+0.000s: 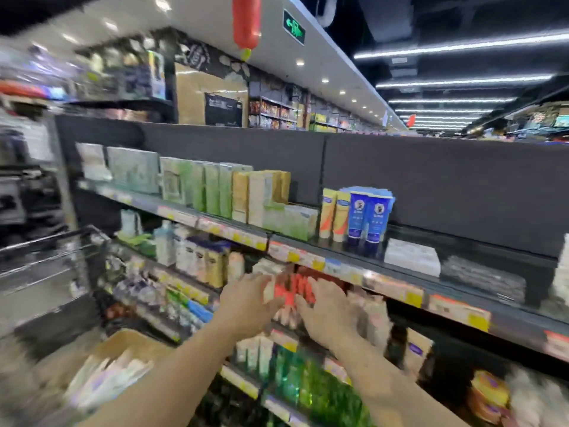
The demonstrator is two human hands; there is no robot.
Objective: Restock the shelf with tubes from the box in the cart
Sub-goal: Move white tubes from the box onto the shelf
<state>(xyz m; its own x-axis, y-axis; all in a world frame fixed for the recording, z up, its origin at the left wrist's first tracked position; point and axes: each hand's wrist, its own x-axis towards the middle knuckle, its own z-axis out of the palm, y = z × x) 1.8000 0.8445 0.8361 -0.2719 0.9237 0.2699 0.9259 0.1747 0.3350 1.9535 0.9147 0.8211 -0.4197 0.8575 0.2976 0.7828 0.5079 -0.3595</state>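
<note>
Where the shelf [397,286] holds red tubes [291,288], left hand [246,298] and right hand [328,312] flank them, fingers blurred, grip unclear

strip lights [462,46] line a dark shop ceiling. a green exit sign [294,27] hangs beside a red lantern [246,21].

bright ceiling strips [462,46] | heavy motion blur | wide-angle edge bending

Motion blur smears both hands' fingers [271,291] and red-white tubes [289,291] at frame centre; grip indeterminate. Box [123,343] w/ contents, lower left: blurred, cut by bottom edge. Shelf labels [295,257] illegible.
</note>
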